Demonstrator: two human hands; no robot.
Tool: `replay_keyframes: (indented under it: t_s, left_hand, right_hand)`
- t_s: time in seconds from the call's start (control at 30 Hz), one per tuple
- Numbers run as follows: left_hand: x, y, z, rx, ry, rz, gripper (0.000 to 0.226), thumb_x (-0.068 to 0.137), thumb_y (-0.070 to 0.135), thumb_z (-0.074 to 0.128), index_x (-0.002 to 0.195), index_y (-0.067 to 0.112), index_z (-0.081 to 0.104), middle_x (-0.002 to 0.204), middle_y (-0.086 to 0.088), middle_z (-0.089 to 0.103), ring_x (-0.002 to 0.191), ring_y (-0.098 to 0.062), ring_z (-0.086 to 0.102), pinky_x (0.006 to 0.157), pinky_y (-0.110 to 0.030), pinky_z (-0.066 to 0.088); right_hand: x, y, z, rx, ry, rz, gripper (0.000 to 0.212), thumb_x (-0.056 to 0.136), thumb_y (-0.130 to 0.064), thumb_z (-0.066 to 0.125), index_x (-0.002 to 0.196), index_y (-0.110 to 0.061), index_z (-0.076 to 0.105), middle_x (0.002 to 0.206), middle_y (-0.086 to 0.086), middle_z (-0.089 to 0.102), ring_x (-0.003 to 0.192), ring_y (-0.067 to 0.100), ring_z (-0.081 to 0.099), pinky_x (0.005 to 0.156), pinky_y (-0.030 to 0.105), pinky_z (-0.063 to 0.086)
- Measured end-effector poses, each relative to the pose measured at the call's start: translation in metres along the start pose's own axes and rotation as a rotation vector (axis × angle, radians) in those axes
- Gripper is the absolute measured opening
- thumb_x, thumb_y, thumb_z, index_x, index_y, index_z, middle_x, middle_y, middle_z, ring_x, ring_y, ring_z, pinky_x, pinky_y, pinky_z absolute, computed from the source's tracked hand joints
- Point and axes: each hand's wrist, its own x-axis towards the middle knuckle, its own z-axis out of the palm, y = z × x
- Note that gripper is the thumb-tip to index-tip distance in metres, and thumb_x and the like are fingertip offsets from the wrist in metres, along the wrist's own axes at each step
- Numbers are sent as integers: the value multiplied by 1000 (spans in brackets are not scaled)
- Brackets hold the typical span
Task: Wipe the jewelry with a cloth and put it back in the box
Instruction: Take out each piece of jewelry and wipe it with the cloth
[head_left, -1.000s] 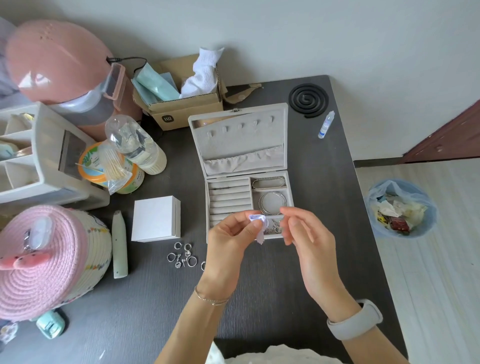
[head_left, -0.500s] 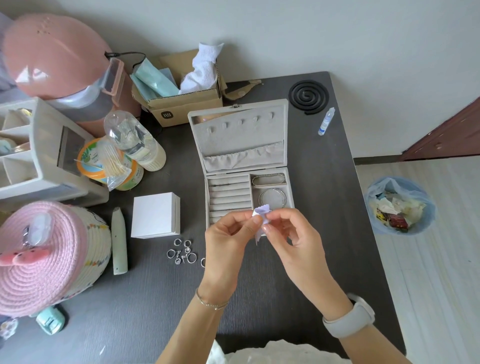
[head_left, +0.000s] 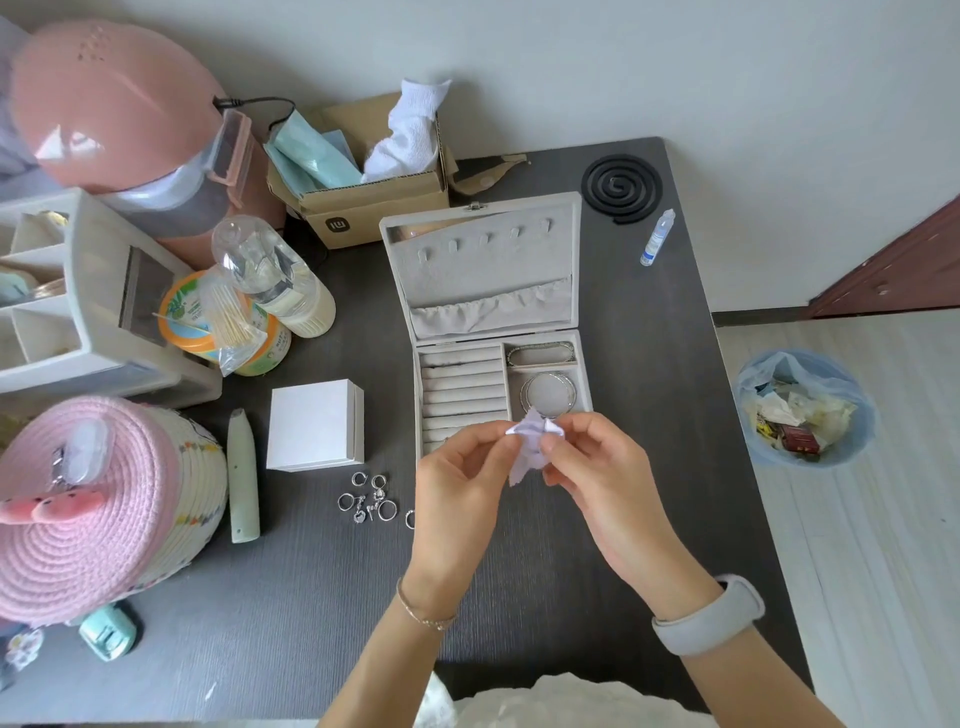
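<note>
A small pale lilac cloth is pinched between my left hand and my right hand, just in front of the open grey jewelry box. Whatever jewelry sits inside the cloth is hidden by its folds and my fingertips. The box holds a chain bracelet in its far right compartment and silver bangles in the compartment below. Ring rolls fill its left half. Several silver rings lie loose on the dark table, left of my left hand.
A white square box and a pale green pen-like tool lie left of the rings. A pink woven basket, bottles, a cardboard box and a black coil crowd the table. A blue bin stands on the floor.
My right hand has closed in onto the cloth held by my left hand, and both now pinch it together slightly higher over the box's front edge.
</note>
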Motion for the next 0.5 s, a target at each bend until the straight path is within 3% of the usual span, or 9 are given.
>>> replay_keyframes:
  t_s: [0.17, 0.33, 0.5]
  left_hand:
    - [1, -6, -6, -156, 24, -110, 15, 85, 6, 57, 77, 13, 67, 73, 2, 72, 73, -12, 65, 72, -23, 52]
    - [-1, -2, -11, -101, 45, -29, 18, 86, 2, 55, 76, 14, 65, 68, 8, 71, 69, -5, 65, 67, -15, 52]
    - [-2, 2, -22, 79, 0, 89, 23, 85, 0, 56, 78, 20, 63, 67, 19, 69, 65, 5, 62, 61, -8, 47]
  right_hand:
    - [0, -1, -3, 156, -79, 65, 24, 87, 6, 50, 96, -11, 64, 72, -4, 68, 69, 11, 63, 62, 19, 52]
    - [4, 5, -1, 308, -96, 214, 34, 83, 17, 36, 79, -3, 62, 71, 6, 65, 72, 19, 59, 61, 22, 52]
    - [9, 13, -6, 431, -179, 367, 34, 83, 15, 26, 86, 1, 57, 82, 14, 60, 84, 26, 57, 65, 25, 55]
